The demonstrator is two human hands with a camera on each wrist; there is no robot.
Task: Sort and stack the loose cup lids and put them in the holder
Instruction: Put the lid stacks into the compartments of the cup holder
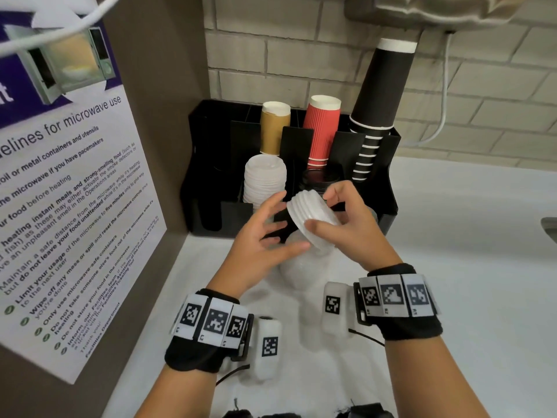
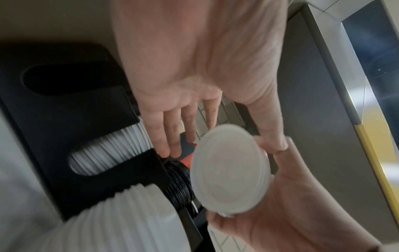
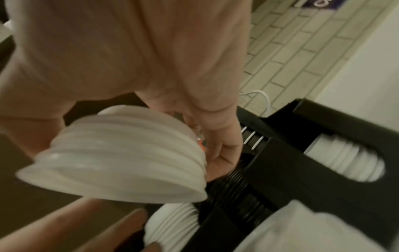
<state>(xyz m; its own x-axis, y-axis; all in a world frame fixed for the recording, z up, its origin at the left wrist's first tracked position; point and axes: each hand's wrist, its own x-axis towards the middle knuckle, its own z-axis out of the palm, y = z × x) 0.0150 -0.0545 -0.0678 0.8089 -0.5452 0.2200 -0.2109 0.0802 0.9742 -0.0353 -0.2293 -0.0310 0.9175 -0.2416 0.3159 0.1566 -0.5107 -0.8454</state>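
Observation:
My right hand (image 1: 325, 210) grips a short stack of white cup lids (image 1: 310, 218), tilted on edge just in front of the black holder (image 1: 388, 206). Its thumb lies on the flat face and its fingers curl over the top. My left hand (image 1: 278, 226) is spread beside the stack, and its thumb touches the lower rim. The left wrist view shows the stack's flat face (image 2: 231, 170); the right wrist view shows its ribbed side (image 3: 121, 158). The holder has a tall white lid stack (image 1: 265, 179) and black lids (image 1: 322, 176) in its front slots. Another white lid stack (image 1: 294, 268) lies on the counter under my hands.
Brown cups (image 1: 275, 128), red cups (image 1: 322, 131) and a tall black cup stack (image 1: 379, 110) stand in the holder's back row. A panel with a microwave poster (image 1: 75, 191) closes off the left. The white counter (image 1: 467, 251) runs right to a sink edge (image 1: 550, 226).

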